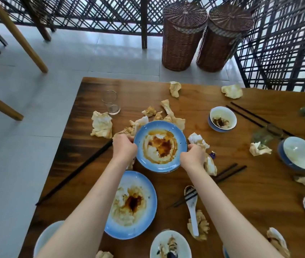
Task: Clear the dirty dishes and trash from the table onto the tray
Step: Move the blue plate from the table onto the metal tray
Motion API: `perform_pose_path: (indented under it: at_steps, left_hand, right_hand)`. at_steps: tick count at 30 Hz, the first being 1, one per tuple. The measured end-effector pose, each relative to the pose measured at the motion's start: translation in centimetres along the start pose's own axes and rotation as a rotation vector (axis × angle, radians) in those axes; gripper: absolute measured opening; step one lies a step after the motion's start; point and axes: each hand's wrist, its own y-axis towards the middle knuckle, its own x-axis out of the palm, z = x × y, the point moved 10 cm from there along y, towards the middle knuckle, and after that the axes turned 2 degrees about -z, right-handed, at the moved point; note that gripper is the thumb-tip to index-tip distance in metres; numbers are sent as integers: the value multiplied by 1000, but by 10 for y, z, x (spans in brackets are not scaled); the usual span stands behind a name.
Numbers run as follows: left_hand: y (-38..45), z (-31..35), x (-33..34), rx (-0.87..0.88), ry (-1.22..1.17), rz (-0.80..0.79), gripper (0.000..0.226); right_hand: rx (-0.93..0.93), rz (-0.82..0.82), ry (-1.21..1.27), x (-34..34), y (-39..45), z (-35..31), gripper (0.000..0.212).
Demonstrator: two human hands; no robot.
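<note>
A blue plate [148, 161] smeared with brown and orange sauce sits in the middle of the wooden table [241, 192]. My left hand [123, 148] grips its left rim and my right hand [192, 158] grips its right rim. A second sauce-stained blue plate [144, 216] lies just in front of it, partly under my left forearm. Several crumpled napkins [102, 124] are scattered around the plates. No tray is in view.
A clear glass [110, 102] stands far left. A small dirty bowl [222, 119] and a larger bowl [299, 153] sit right. Black chopsticks [77, 171] lie left, another pair [228, 173] right, with white spoons [192, 207] nearby. Two wicker baskets [183, 34] stand on the floor beyond.
</note>
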Motion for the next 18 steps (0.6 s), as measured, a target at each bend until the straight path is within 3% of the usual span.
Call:
perform_pose_path:
  at_steps: [10,15,18]
  left_hand:
    - [1,2,9,10,52,-35,18]
    - [4,0,6,-37,30,-39,20]
    - [5,-2,8,-55,3,-43,26]
  right_hand:
    - [-17,69,-25,-11,-1,-2,15]
    - [9,49,52,-12,3,-1,34]
    - [47,22,69,-10,6,2,25]
